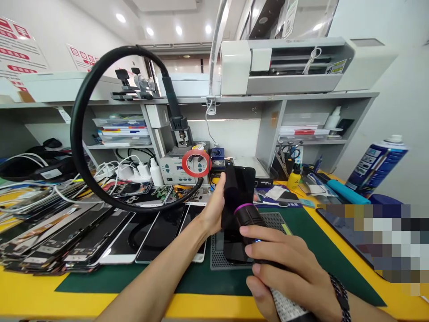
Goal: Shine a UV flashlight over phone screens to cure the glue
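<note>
My left hand (212, 210) grips a black phone (238, 190) by its edge and holds it upright above a grey perforated mat (273, 221). My right hand (284, 273) is wrapped round a black torch-like tool with a purple ring (246, 215), whose front end points at the phone's dark screen from close range. A second dark screen (234, 250) lies flat on the grey mat under the tool.
Stacks of phone screens (60, 228) cover the left of the yellow bench on a green mat (140, 277). A black hose loop (78, 125), a station with red tape roll (196, 163), a blue spray can (377, 163) and tools stand behind.
</note>
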`<state>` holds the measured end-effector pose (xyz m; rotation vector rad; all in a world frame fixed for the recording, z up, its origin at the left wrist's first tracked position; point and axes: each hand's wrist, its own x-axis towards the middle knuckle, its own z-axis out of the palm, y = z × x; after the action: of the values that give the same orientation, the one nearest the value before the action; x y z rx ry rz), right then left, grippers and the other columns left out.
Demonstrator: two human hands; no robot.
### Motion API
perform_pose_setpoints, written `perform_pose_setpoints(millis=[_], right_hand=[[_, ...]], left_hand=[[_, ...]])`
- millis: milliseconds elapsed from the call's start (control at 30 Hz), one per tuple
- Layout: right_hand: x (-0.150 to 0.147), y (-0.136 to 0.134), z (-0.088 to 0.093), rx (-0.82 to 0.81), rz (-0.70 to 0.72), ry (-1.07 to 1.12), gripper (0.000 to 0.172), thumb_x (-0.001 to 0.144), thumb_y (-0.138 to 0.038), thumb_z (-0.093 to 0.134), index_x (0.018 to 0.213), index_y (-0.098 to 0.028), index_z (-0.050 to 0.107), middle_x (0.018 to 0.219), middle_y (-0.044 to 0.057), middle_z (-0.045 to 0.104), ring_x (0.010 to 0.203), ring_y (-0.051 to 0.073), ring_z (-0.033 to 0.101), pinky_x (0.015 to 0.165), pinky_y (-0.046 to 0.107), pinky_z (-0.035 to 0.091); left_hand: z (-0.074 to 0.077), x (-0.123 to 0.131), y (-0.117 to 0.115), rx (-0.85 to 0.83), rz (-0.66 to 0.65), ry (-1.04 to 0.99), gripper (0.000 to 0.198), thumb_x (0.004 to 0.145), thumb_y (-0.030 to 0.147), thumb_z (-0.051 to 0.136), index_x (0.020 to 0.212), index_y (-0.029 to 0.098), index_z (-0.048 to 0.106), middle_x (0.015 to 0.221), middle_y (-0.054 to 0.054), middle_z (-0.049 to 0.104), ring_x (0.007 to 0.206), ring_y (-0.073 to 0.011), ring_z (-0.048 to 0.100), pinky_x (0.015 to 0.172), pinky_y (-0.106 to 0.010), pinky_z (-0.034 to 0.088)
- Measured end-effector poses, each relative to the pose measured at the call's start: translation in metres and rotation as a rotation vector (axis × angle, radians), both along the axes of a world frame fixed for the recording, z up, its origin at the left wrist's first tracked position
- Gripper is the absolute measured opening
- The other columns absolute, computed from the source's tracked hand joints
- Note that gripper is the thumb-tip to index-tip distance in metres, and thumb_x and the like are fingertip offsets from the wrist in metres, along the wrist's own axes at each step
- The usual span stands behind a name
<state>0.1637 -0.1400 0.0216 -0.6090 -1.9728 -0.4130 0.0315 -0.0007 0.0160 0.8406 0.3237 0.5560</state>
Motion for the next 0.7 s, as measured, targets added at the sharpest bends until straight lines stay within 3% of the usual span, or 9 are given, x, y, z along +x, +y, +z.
perform_pose_setpoints(millis=[133, 300, 400, 533, 700], right_hand=[[0.004, -0.004, -0.001, -0.011, 0.002, 0.063, 0.021, 0.073, 0.002, 0.062, 0.088, -0.013, 0.064, 0.091, 0.009, 0.072, 0.113, 0.026, 0.068, 0.086, 0.036, 0.063], [0.013, -0.008, 0.003, 0.005, 0.003, 0.116, 0.029, 0.071, 0.004, 0.062, 0.095, -0.012, 0.063, 0.094, 0.009, 0.071, 0.111, 0.029, 0.068, 0.085, 0.042, 0.064], [0.017, -0.008, 0.009, -0.003, -0.002, 0.117, 0.030, 0.071, 0.002, 0.063, 0.096, -0.014, 0.063, 0.095, 0.009, 0.072, 0.107, 0.030, 0.070, 0.084, 0.044, 0.065], [0.016, 0.002, 0.011, 0.033, 0.041, 0.272, 0.029, 0.070, 0.000, 0.066, 0.096, -0.013, 0.064, 0.097, 0.011, 0.070, 0.105, 0.033, 0.070, 0.085, 0.050, 0.063], [0.017, 0.019, 0.018, 0.025, 0.062, 0.450, 0.019, 0.078, -0.003, 0.063, 0.091, -0.017, 0.065, 0.092, 0.008, 0.071, 0.100, 0.030, 0.072, 0.081, 0.047, 0.062]], left_hand=[[-0.001, 0.001, -0.003, 0.043, 0.077, 0.013, 0.087, 0.084, 0.082, 0.041, 0.121, 0.009, 0.069, 0.109, -0.018, 0.073, 0.089, -0.0296, 0.071, 0.081, -0.040, 0.055], [0.002, 0.002, -0.009, 0.053, 0.177, 0.009, 0.080, 0.087, 0.076, 0.046, 0.141, 0.017, 0.057, 0.129, -0.012, 0.068, 0.117, -0.0299, 0.065, 0.104, -0.041, 0.046], [0.002, 0.003, -0.010, 0.077, 0.199, -0.017, 0.078, 0.087, 0.074, 0.049, 0.144, 0.021, 0.054, 0.136, -0.010, 0.064, 0.125, -0.0296, 0.060, 0.110, -0.040, 0.042], [-0.001, 0.004, -0.009, 0.055, 0.161, -0.023, 0.078, 0.087, 0.073, 0.051, 0.144, 0.020, 0.055, 0.135, -0.010, 0.065, 0.123, -0.0300, 0.062, 0.110, -0.041, 0.043], [-0.003, 0.005, -0.006, -0.004, 0.064, -0.048, 0.076, 0.089, 0.073, 0.045, 0.136, 0.015, 0.061, 0.116, -0.014, 0.074, 0.105, -0.0299, 0.070, 0.099, -0.043, 0.051]])
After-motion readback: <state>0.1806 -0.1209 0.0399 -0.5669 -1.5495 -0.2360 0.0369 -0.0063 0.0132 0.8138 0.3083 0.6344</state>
